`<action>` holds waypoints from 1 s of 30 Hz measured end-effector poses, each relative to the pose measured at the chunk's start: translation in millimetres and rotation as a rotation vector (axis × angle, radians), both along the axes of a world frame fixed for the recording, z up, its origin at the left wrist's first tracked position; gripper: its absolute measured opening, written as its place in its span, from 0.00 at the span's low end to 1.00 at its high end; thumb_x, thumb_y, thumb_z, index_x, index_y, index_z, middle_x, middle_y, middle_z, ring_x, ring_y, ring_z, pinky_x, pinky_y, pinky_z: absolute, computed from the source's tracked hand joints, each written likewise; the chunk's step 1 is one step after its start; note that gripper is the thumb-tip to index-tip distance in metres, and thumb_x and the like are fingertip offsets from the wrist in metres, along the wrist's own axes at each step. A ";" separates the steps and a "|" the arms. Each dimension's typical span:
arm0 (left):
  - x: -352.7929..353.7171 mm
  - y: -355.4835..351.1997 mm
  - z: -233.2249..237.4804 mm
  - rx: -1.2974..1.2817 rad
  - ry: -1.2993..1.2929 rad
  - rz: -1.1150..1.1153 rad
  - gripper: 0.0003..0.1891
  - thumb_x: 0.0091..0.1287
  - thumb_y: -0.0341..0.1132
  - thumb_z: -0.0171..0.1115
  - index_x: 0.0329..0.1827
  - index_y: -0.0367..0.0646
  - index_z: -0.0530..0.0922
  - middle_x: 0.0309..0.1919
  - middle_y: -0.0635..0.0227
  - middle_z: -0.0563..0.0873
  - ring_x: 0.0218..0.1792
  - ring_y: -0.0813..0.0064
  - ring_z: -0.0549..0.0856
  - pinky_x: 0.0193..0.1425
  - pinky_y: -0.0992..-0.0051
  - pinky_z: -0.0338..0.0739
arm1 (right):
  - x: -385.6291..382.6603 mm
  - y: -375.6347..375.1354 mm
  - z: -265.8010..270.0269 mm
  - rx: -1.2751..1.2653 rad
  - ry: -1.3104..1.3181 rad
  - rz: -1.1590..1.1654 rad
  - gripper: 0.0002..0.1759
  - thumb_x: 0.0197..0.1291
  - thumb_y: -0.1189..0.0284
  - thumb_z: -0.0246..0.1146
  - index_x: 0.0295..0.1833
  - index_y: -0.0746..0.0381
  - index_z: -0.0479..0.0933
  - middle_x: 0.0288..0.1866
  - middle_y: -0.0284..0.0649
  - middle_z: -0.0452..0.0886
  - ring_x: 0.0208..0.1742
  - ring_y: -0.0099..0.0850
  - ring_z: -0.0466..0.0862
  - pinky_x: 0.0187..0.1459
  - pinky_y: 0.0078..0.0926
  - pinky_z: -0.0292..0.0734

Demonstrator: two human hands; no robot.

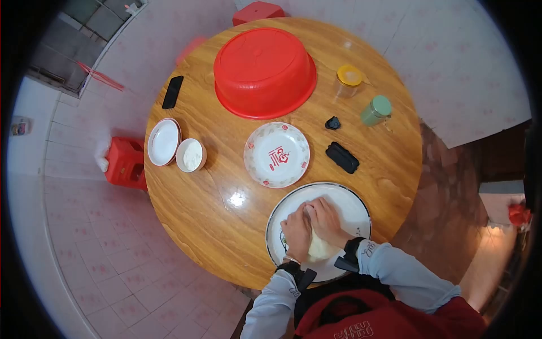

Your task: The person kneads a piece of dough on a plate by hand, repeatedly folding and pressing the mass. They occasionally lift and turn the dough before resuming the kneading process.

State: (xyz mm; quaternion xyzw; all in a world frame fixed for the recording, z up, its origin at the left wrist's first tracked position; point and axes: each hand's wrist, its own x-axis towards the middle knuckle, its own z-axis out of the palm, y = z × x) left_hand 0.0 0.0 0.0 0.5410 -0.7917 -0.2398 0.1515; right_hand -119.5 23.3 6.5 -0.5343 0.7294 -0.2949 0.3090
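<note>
A lump of pale dough (321,247) lies in a large white dish with a dark rim (357,212) at the table's near edge. My left hand (297,230) presses on the dough from the left, its fingers curled over the far end. Close beside it, my right hand (326,219) grips the dough too, with fingers bent and the two hands touching. Part of the dough is hidden under both hands. Black straps sit around both wrists, below light-blue sleeves.
Around the wooden table (226,226) stand a patterned plate (276,155), an upturned red basin (262,73), a bowl of white powder (192,155), stacked white dishes (164,142), a phone (173,92), a yellow-lidded jar (349,79), a green-lidded container (376,110) and a black case (342,157). A red stool (125,163) is at left.
</note>
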 end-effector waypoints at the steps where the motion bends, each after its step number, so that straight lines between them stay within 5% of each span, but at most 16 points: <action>1: -1.6 -4.4 4.5 0.070 0.005 0.013 0.17 0.71 0.37 0.57 0.63 0.50 0.77 0.42 0.64 0.87 0.45 0.64 0.83 0.48 0.60 0.66 | 0.1 -4.6 3.1 -0.011 -0.020 -0.042 0.14 0.70 0.60 0.56 0.48 0.60 0.75 0.53 0.46 0.82 0.52 0.43 0.82 0.52 0.45 0.72; 3: -15.6 -36.1 0.7 0.015 0.046 0.017 0.16 0.72 0.37 0.57 0.61 0.51 0.77 0.42 0.63 0.87 0.45 0.65 0.83 0.50 0.59 0.67 | -12.9 -37.5 2.7 -0.150 -0.011 -0.087 0.14 0.71 0.61 0.56 0.45 0.62 0.76 0.49 0.45 0.83 0.50 0.45 0.82 0.49 0.43 0.74; 6: -3.5 0.3 6.1 0.048 0.092 0.073 0.13 0.72 0.38 0.57 0.55 0.49 0.80 0.41 0.64 0.87 0.43 0.63 0.83 0.49 0.60 0.67 | -6.1 -2.5 7.2 -0.007 -0.146 -0.079 0.15 0.71 0.62 0.54 0.43 0.63 0.78 0.41 0.46 0.85 0.43 0.43 0.84 0.46 0.39 0.77; 8: 8.5 8.3 7.9 0.102 0.175 0.069 0.13 0.74 0.40 0.55 0.53 0.45 0.82 0.44 0.60 0.87 0.47 0.60 0.83 0.54 0.60 0.70 | -11.4 4.3 -7.2 0.006 -0.614 -0.268 0.17 0.72 0.62 0.52 0.43 0.64 0.79 0.37 0.47 0.85 0.40 0.41 0.86 0.45 0.36 0.78; 9: 15.2 10.2 6.2 0.095 0.174 0.064 0.13 0.74 0.40 0.55 0.53 0.45 0.82 0.44 0.60 0.87 0.47 0.60 0.83 0.54 0.60 0.70 | -16.3 11.6 -6.0 -0.003 -0.616 -0.270 0.17 0.72 0.62 0.52 0.43 0.64 0.79 0.37 0.47 0.85 0.40 0.41 0.86 0.45 0.36 0.78; 11: 28.8 19.2 -1.8 0.429 0.621 0.371 0.17 0.76 0.42 0.52 0.52 0.40 0.83 0.48 0.54 0.86 0.53 0.58 0.82 0.60 0.62 0.71 | -31.7 38.8 -0.1 0.073 -0.491 -0.282 0.19 0.73 0.61 0.49 0.46 0.64 0.80 0.39 0.46 0.85 0.43 0.40 0.85 0.48 0.34 0.78; 13: 47.5 41.3 -4.6 0.400 0.589 0.372 0.19 0.77 0.43 0.49 0.56 0.36 0.80 0.51 0.50 0.85 0.56 0.56 0.81 0.63 0.64 0.71 | -31.4 62.1 -13.7 0.108 -0.410 -0.225 0.20 0.73 0.60 0.49 0.46 0.64 0.80 0.41 0.47 0.85 0.46 0.42 0.84 0.51 0.35 0.76; 15: 53.2 64.8 4.1 0.311 0.478 0.475 0.22 0.78 0.45 0.50 0.57 0.33 0.79 0.52 0.56 0.84 0.55 0.68 0.81 0.63 0.70 0.71 | -18.8 76.0 -18.5 -0.051 -0.306 -0.288 0.21 0.73 0.59 0.49 0.47 0.64 0.81 0.43 0.49 0.85 0.50 0.44 0.83 0.54 0.36 0.75; 17: 46.9 68.8 11.5 0.318 0.457 0.515 0.21 0.78 0.45 0.51 0.55 0.34 0.80 0.47 0.61 0.83 0.51 0.71 0.80 0.61 0.71 0.71 | -6.7 70.7 -26.9 -0.038 -0.319 -0.318 0.22 0.74 0.58 0.49 0.47 0.64 0.81 0.43 0.48 0.84 0.49 0.43 0.83 0.53 0.35 0.75; 19: 33.5 62.9 28.8 0.651 0.969 0.932 0.19 0.77 0.45 0.52 0.48 0.36 0.83 0.36 0.69 0.79 0.41 0.76 0.77 0.51 0.74 0.71 | -6.6 68.1 -27.7 -0.029 -0.316 -0.345 0.22 0.74 0.57 0.49 0.47 0.64 0.81 0.42 0.47 0.84 0.48 0.41 0.82 0.53 0.35 0.74; 24: 15.6 93.8 59.2 0.626 1.123 0.966 0.18 0.77 0.44 0.54 0.37 0.39 0.83 0.24 0.78 0.70 0.28 0.84 0.68 0.34 0.80 0.61 | -23.0 90.7 -6.1 0.139 -1.070 -0.714 0.18 0.74 0.59 0.54 0.42 0.63 0.81 0.29 0.30 0.74 0.34 0.20 0.72 0.39 0.21 0.70; 29: 14.4 74.8 76.5 0.486 1.294 0.895 0.16 0.77 0.41 0.54 0.37 0.39 0.81 0.20 0.79 0.68 0.24 0.87 0.65 0.29 0.82 0.57 | -20.1 78.6 55.4 -0.019 -1.058 -0.667 0.16 0.74 0.62 0.56 0.40 0.63 0.79 0.27 0.26 0.70 0.31 0.17 0.68 0.37 0.17 0.66; 30: 20.0 66.9 75.0 0.459 1.339 0.812 0.13 0.77 0.39 0.54 0.40 0.38 0.80 0.23 0.76 0.73 0.26 0.86 0.69 0.32 0.82 0.63 | -20.2 71.6 61.3 -0.125 -1.056 -0.596 0.16 0.74 0.62 0.57 0.40 0.64 0.79 0.27 0.26 0.71 0.31 0.17 0.69 0.38 0.17 0.66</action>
